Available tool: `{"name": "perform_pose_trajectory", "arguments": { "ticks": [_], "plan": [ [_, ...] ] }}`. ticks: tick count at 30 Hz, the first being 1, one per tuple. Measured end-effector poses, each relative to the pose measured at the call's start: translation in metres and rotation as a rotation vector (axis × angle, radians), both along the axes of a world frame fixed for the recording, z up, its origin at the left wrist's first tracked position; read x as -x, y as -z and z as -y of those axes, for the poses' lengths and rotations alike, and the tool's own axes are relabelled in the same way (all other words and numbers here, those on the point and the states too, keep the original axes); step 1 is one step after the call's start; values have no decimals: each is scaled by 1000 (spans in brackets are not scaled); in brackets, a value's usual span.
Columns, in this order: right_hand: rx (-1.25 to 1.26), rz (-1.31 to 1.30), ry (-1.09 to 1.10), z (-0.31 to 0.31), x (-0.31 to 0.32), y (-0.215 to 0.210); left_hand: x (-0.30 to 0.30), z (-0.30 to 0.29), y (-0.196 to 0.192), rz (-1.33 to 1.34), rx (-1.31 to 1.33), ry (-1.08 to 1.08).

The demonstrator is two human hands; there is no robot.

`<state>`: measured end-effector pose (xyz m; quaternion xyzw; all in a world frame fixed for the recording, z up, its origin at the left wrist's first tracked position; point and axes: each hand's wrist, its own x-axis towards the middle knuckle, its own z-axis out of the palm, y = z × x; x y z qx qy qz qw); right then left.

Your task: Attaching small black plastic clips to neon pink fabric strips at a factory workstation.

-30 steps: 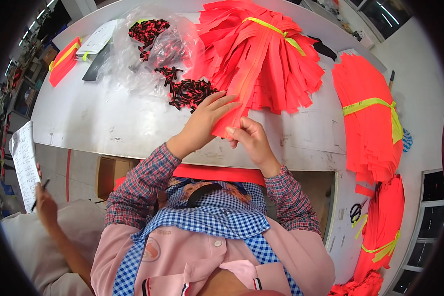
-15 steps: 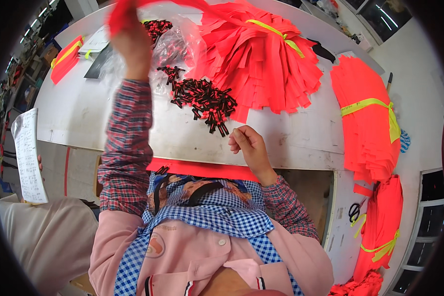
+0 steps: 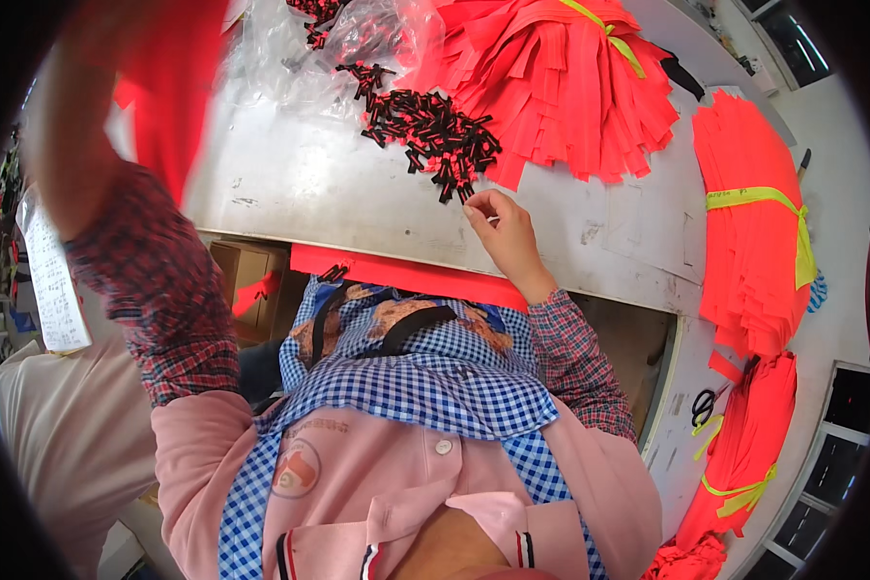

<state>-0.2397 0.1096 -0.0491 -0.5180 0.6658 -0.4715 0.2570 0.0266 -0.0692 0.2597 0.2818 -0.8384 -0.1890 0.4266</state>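
Observation:
High at the left, my left hand (image 3: 77, 116) is smeared by motion, with a wide red fabric strip (image 3: 169, 121) hanging from it. My right hand (image 3: 505, 237) rests over the table's near part, thumb and fingertips pinched together at the near edge of a pile of small black-and-red fabric tabs (image 3: 430, 130). Whether a tab sits between those fingertips is too small to tell. Across my lap, below the table edge, lies a red fabric band (image 3: 406, 275) with a few black tabs (image 3: 333, 274) on it.
A large fanned bundle of red strips (image 3: 551, 97), tied in yellow, lies beyond the pile beside a clear plastic bag (image 3: 367, 43). More tied red bundles (image 3: 749, 242) line the right, near black scissors (image 3: 704, 406). At the left are a person in beige (image 3: 77, 425) and a written sheet (image 3: 56, 280).
My left hand has swung left and toward me, bringing the red strip along. My right hand keeps its pinch beside the tab pile. The whole view has shifted.

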Motion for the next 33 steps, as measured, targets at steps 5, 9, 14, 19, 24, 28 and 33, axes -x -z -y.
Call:
{"name": "perform_pose_trajectory", "arguments": {
  "ticks": [5,9,14,19,24,28,33],
  "plan": [
    [19,302,-7,4,-2,-10,66,-23,155,197,-730,397],
    [173,841,-121,0,-8,-31,78,-63,230,56,-1076,470],
    [146,543,-46,0,-22,-46,73,-83,239,93,-1216,464],
    [151,433,-74,-3,-27,-53,77,-90,229,-25,-932,453],
    [184,158,-139,-8,-28,-60,82,-92,220,-41,-680,398],
    [197,142,-166,-10,-31,-58,79,-97,219,77,-339,328],
    [159,492,-147,-16,-48,-41,78,-105,232,81,-92,284]
  ]
}}
